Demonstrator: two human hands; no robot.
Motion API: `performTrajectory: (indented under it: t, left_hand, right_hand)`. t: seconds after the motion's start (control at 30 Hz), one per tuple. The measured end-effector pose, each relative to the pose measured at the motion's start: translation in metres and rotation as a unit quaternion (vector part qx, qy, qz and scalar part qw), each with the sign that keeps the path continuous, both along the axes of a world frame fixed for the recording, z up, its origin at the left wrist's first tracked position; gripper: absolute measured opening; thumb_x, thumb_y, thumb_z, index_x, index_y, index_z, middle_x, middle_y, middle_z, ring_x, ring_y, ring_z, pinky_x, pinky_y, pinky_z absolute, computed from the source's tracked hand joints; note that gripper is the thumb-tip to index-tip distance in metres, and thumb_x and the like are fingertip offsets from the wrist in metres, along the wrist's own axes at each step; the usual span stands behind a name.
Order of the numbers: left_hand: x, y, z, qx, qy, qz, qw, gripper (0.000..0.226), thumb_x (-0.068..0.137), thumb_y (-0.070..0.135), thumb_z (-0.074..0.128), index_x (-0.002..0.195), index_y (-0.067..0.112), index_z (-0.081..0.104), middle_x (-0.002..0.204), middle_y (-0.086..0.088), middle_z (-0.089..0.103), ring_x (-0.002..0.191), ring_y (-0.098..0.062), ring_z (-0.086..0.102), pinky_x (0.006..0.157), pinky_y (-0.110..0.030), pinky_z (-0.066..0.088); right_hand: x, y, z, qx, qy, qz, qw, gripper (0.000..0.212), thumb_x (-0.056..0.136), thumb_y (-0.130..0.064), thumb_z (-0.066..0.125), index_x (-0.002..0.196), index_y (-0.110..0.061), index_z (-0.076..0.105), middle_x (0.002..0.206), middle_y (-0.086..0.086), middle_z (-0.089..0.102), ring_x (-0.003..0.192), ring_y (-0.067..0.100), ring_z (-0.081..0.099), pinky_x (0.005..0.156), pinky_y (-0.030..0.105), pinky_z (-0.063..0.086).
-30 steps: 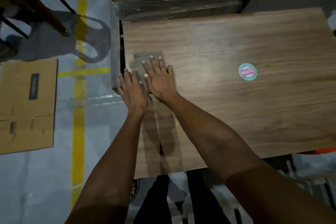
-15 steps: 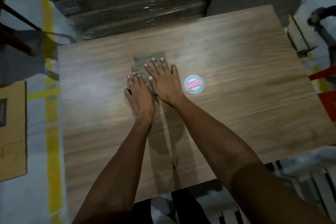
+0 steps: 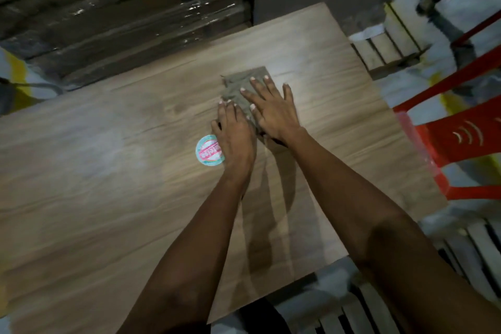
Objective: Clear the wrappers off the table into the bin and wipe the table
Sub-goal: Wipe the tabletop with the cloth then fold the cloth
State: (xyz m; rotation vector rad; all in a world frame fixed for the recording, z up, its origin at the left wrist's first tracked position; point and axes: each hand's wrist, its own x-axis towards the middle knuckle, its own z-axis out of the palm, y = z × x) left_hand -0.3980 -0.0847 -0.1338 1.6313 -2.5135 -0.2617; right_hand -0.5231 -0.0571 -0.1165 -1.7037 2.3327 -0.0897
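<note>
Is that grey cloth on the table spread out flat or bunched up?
Mostly flat: the grey-green cloth lies pressed to the wooden table under both hands, rumpled along its left edge. Whether it is folded, cannot tell.

A warehouse: shrink-wrapped stacked goods [image 3: 122, 16], wooden pallet [image 3: 390, 43], painted floor lines [image 3: 19, 73]

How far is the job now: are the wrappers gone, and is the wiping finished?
No wrappers show on the table; only a round sticker lies there, and no bin is in view. In hand: the left hand and right hand press a grey cloth flat on the wood. How much remains unwiped cannot be told.
</note>
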Motion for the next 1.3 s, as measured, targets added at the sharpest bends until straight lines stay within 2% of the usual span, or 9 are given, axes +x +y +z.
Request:
performTrajectory:
  t: [0.23,0.5,0.63,0.7,0.83,0.97,1.03,1.2,1.3]
  left_hand:
    - [-0.103,0.029,0.014,0.027,-0.003,-0.09,0.996,0.043,0.098,0.033,0.054,0.135,0.012,0.063,0.145,-0.006,0.058,0.142,-0.022,0.046,0.1,-0.039,0.04]
    - [-0.193,0.047,0.027,0.133,-0.034,-0.205,0.969,0.061,0.106,0.036,0.036,0.16,0.014,0.02,0.17,-0.002,0.012,0.157,-0.02,0.006,0.121,-0.05,0.016]
    - [-0.197,0.047,0.031,0.137,-0.018,-0.262,0.955,0.06,0.106,0.036,0.039,0.16,0.016,0.02,0.17,-0.001,0.015,0.157,-0.022,0.007,0.119,-0.051,0.018]
    - [-0.187,0.047,0.035,0.114,0.055,-0.246,0.961,0.054,0.106,0.028,0.04,0.157,0.016,0.028,0.166,-0.002,0.026,0.154,-0.022,0.019,0.117,-0.047,0.024]
    - [-0.136,0.036,0.047,0.122,0.279,-0.123,0.944,0.043,0.107,0.024,0.036,0.148,0.016,0.044,0.152,-0.002,0.046,0.14,-0.02,0.041,0.112,-0.041,0.031]
    - [-0.057,0.006,0.046,0.162,0.414,0.027,0.895,0.049,0.104,0.036,0.043,0.146,0.012,0.048,0.148,-0.01,0.053,0.135,-0.026,0.049,0.111,-0.039,0.036]
    - [-0.006,-0.015,0.046,0.172,0.467,0.066,0.865,0.051,0.101,0.045,0.046,0.143,0.015,0.05,0.137,-0.01,0.062,0.124,-0.024,0.06,0.106,-0.04,0.048]
    - [0.141,-0.065,0.051,0.141,0.514,0.156,0.832,0.026,0.092,0.036,0.063,0.116,0.027,0.062,0.105,0.002,0.074,0.095,-0.016,0.072,0.086,-0.045,0.058]
    - [0.23,-0.092,0.053,0.115,0.507,0.204,0.83,0.033,0.09,0.025,0.067,0.123,0.021,0.06,0.101,-0.001,0.074,0.089,-0.017,0.073,0.082,-0.041,0.06]
  right_hand:
    - [-0.094,0.041,0.003,-0.041,-0.029,-0.102,0.994,0.049,0.103,-0.032,0.038,0.15,-0.04,0.047,0.168,-0.008,0.03,0.157,0.022,0.019,0.118,0.049,0.019]
    - [-0.177,0.071,0.002,-0.056,-0.026,-0.231,0.971,0.053,0.095,-0.019,0.055,0.144,-0.04,0.055,0.166,-0.01,0.034,0.154,0.037,0.022,0.119,0.048,0.022]
    - [-0.194,0.076,0.005,-0.089,-0.02,-0.287,0.953,0.054,0.093,-0.008,0.055,0.142,-0.03,0.06,0.161,0.004,0.043,0.137,0.04,0.044,0.113,0.044,0.037]
    - [-0.186,0.073,0.012,-0.13,-0.033,-0.307,0.942,0.054,0.092,-0.009,0.051,0.142,-0.027,0.06,0.157,0.01,0.046,0.137,0.039,0.046,0.113,0.041,0.037]
    - [-0.129,0.048,0.025,-0.232,-0.057,-0.286,0.928,0.055,0.09,-0.002,0.053,0.141,-0.021,0.061,0.155,0.012,0.048,0.132,0.036,0.05,0.097,0.019,0.029]
    - [-0.035,0.003,0.031,-0.309,-0.174,-0.23,0.906,0.051,0.087,0.0,0.052,0.135,-0.011,0.067,0.147,0.022,0.056,0.134,0.04,0.054,0.114,0.038,0.042]
    - [0.025,-0.022,0.039,-0.317,-0.238,-0.2,0.896,0.047,0.091,-0.001,0.049,0.134,-0.007,0.067,0.146,0.025,0.056,0.138,0.039,0.052,0.118,0.038,0.04]
    - [0.184,-0.076,0.045,-0.275,-0.291,-0.129,0.907,0.047,0.094,-0.008,0.047,0.137,-0.008,0.065,0.148,0.022,0.054,0.139,0.039,0.05,0.114,0.039,0.035]
    - [0.266,-0.107,0.042,-0.245,-0.287,-0.089,0.922,0.044,0.097,-0.01,0.048,0.138,-0.009,0.064,0.149,0.021,0.054,0.136,0.04,0.05,0.112,0.036,0.032]
